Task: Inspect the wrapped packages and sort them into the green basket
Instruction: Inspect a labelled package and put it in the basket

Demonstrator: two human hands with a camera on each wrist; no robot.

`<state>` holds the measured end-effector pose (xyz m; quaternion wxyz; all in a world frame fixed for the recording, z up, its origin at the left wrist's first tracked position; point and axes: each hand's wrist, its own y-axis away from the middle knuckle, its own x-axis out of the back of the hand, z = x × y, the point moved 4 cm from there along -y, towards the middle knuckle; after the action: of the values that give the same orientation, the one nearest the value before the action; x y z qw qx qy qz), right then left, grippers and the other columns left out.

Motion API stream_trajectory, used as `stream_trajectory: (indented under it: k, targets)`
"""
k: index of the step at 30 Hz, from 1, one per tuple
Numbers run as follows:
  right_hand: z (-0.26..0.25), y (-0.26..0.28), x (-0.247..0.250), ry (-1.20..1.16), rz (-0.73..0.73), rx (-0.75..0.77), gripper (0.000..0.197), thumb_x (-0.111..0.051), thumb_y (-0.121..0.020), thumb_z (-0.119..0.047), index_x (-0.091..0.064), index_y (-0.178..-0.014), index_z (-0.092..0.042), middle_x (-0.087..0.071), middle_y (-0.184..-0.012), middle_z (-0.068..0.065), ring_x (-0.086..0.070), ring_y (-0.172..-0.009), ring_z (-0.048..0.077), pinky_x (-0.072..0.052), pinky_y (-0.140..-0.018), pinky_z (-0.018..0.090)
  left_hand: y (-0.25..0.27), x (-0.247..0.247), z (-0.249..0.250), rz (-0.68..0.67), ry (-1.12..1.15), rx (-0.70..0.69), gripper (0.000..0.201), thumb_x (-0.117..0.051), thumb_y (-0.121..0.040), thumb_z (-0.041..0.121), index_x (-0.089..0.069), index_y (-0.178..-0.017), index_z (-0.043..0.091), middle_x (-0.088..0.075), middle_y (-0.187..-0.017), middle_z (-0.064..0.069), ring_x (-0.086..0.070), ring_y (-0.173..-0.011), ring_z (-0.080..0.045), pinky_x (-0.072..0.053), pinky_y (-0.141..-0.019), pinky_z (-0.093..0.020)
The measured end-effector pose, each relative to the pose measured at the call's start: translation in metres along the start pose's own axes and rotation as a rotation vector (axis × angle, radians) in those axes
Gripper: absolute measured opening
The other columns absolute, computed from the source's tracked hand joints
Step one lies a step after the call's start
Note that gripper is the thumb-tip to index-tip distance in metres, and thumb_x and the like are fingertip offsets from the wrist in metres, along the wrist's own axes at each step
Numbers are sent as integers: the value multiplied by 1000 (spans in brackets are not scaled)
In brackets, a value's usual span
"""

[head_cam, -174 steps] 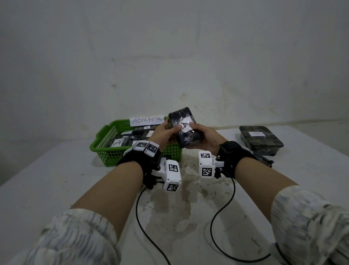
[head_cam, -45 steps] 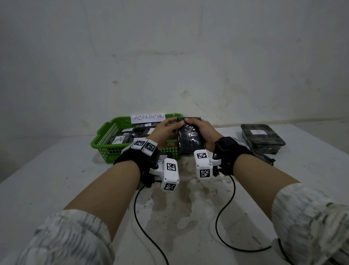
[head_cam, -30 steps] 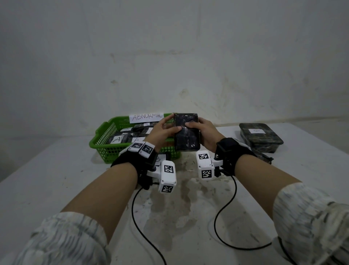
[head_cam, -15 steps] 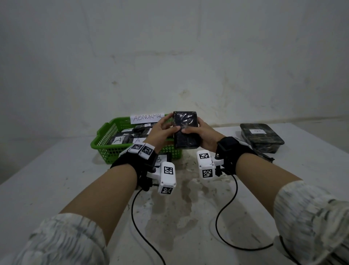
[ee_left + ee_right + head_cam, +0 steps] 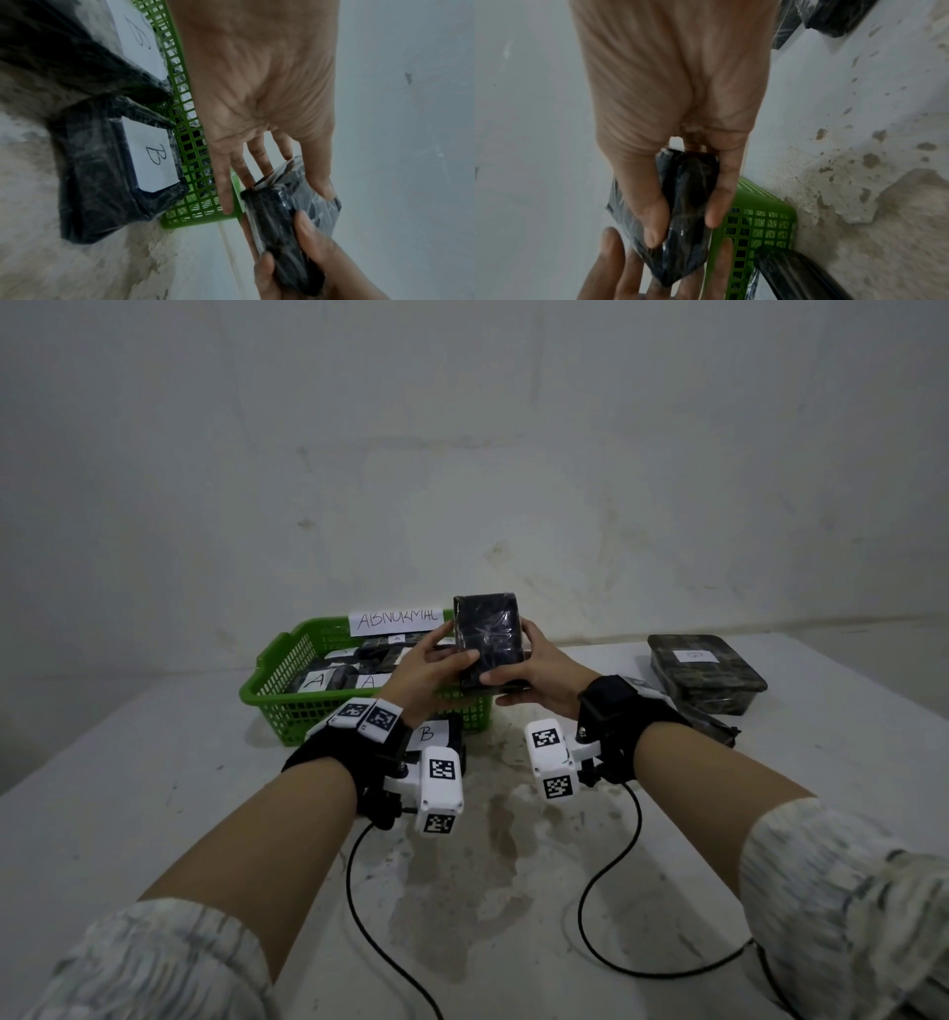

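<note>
Head view | both hands (image 5: 436, 670) (image 5: 534, 680) pinch package (image 5: 490, 636) over basket (image 5: 277, 690) | slick wrap, could slip | no label showing, might get missorted

Both forearms reach forward, bare below pushed-up sleeves, wrists strapped with black bands. Left hand (image 5: 429, 667) and right hand (image 5: 534, 677) meet on either side of the wrapped package (image 5: 490, 639), holding it upright between them. Left thumb lies across its near face, fingers behind it; right thumb presses the near face too, fingers curled round its far side.
</note>
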<state>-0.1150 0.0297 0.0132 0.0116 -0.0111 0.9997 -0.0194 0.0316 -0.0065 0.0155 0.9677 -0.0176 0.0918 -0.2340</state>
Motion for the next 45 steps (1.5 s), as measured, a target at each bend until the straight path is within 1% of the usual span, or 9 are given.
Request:
stream_trajectory:
  k: [11, 18, 22, 28, 33, 35, 37, 40, 45]
  targets:
    - [0, -1, 6, -169, -76, -18, 79, -58, -84, 12, -32, -147, -28, -65, -115, 14, -68, -95, 32, -58, -80, 44, 4, 0, -2, 0, 1, 13, 62, -54, -88, -5, -37, -143, 18, -54, -130, -19, -58, -110, -32, -59, -74, -41]
    - [-3, 4, 9, -124, 19, -37, 54, -59, -92, -9, -36, -138, -26, -55, -126, 18, -65, -92, 38, -56, -78, 52, 1, -4, -2, -9, -91, -8, 69, -48, -88, -12, -34, -144, 24, -55, -121, -14, -55, -114, -34, -53, -81, -46]
    - [-11, 10, 7, -110, -11, -50, 46, -51, -93, -50, -36, -130, -28, -50, -125, 18, -64, -99, 40, -56, -77, 58, 1, -7, 3, 3, -143, -78, 75, -44, -87, -18, -34, -141, 32, -60, -102, -7, -61, -93, -21, -58, -70, -38]
    - [-17, 11, 6, 32, -53, -103, 58, -47, -87, -64, -37, -130, -26, -49, -115, 16, -62, -100, 38, -54, -80, 58, 0, -13, 4, -20, -108, 26, 44, -38, -98, 14, -45, -137, 33, -60, -69, 4, -56, -64, -10, -47, -55, -25]
    - [-24, 4, 5, 65, 100, 45, 51, -58, -89, -48, -42, -132, -25, -55, -122, 10, -61, -98, 31, -58, -77, 51, 2, -15, -5, -51, -38, 116, 43, -42, -97, 39, -48, -136, 23, -59, -66, 5, -56, -77, -17, -50, -83, -42]
    - [-26, 3, 5, 41, 140, 92, 44, -62, -89, -37, -51, -127, -16, -60, -110, 10, -61, -86, 32, -59, -68, 51, 4, -15, -6, -65, -40, 137, 42, -43, -96, 44, -57, -125, 17, -56, -57, 8, -56, -67, -12, -49, -81, -39]
    - [-28, 3, 6, 51, 168, 113, 40, -62, -90, -32, -54, -123, -11, -61, -100, 8, -61, -79, 31, -59, -64, 49, 8, -19, -3, -91, -80, 139, 36, -47, -93, 47, -60, -113, 20, -64, -73, 4, -63, -74, -11, -51, -80, -39]
    - [-29, 5, 5, 34, 146, 85, 39, -61, -90, -31, -55, -123, -10, -61, -100, 8, -62, -78, 30, -59, -66, 50, 11, -19, 0, -90, -132, 137, 44, -57, -90, 34, -49, -133, 31, -58, -125, -10, -55, -115, -30, -47, -94, -54]
    - [-25, 8, 0, 58, 80, 46, 44, -65, -88, -24, -50, -129, -15, -63, -105, 11, -65, -86, 31, -58, -74, 52, 12, -18, 3, -55, -147, 102, 38, -54, -93, 23, -50, -130, 33, -53, -130, -12, -52, -118, -36, -45, -94, -58]
